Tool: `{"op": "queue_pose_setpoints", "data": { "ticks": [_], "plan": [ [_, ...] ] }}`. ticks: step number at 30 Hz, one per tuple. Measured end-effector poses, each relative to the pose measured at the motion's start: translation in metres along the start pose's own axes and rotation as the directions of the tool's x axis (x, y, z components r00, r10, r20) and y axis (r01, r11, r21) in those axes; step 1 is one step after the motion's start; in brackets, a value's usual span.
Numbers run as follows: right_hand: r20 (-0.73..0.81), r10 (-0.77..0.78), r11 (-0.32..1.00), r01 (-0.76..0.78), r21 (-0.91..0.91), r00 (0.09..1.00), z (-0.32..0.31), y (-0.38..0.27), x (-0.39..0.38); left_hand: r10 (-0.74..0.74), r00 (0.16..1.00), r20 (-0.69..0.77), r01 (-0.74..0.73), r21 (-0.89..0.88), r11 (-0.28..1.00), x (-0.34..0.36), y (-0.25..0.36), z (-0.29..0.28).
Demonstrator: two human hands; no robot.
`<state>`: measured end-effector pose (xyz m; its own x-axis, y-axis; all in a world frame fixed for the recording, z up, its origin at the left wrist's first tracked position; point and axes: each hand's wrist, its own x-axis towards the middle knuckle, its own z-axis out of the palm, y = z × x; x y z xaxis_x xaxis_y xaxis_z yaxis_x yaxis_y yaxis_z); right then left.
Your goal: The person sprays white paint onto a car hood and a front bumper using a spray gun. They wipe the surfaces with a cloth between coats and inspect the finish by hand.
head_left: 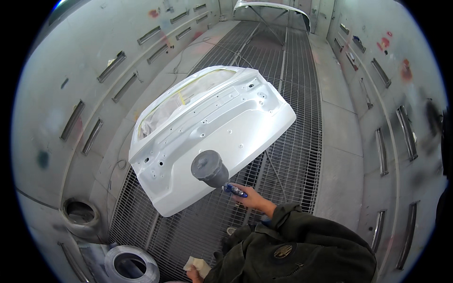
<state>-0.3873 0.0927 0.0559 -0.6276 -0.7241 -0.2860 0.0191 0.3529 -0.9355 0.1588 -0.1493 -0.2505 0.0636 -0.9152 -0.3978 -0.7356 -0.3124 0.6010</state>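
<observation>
A spray gun (234, 190) with a blue body and a large grey paint cup (211, 166) on top is gripped in my right hand (253, 200). The cup overlaps the lower edge of a white car tailgate (207, 127), which lies tilted in front of me with its inner side up. Masking film with yellow tape covers the tailgate's window opening (181, 99). Low by my body, my left hand (193, 273) is closed around a pale cloth (200, 266). No spray can be made out.
Metal floor grating (297, 155) runs under the tailgate. Two thick rings, one grey (92, 228) and one whitish (151, 269), stand at the lower left. A hose (177, 63) trails along the left. A white curved car part (283, 6) rests on a stand far back.
</observation>
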Motion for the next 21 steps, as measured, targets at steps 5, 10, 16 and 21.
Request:
{"op": "queue_pose_setpoints", "data": {
  "ticks": [5,10,16,21],
  "plan": [
    [-0.168,-0.230,0.973,0.227,-0.037,0.959,-0.051,0.048,0.008,-0.173,0.978,0.117,0.185,-0.098,0.978,-0.062,0.048,0.036],
    [-0.235,-0.051,0.981,0.093,0.172,0.971,-0.111,0.053,0.002,-0.108,0.983,0.150,0.130,-0.148,0.980,-0.122,0.088,0.049],
    [-0.352,0.065,0.949,0.050,0.310,0.934,-0.183,0.082,0.003,-0.052,0.992,0.114,0.058,-0.044,0.997,-0.202,0.145,0.047],
    [-0.493,0.183,0.918,0.032,0.396,0.851,-0.235,0.109,-0.003,-0.161,0.985,0.064,0.166,-0.084,0.983,-0.249,0.157,0.071]
  ]
}}
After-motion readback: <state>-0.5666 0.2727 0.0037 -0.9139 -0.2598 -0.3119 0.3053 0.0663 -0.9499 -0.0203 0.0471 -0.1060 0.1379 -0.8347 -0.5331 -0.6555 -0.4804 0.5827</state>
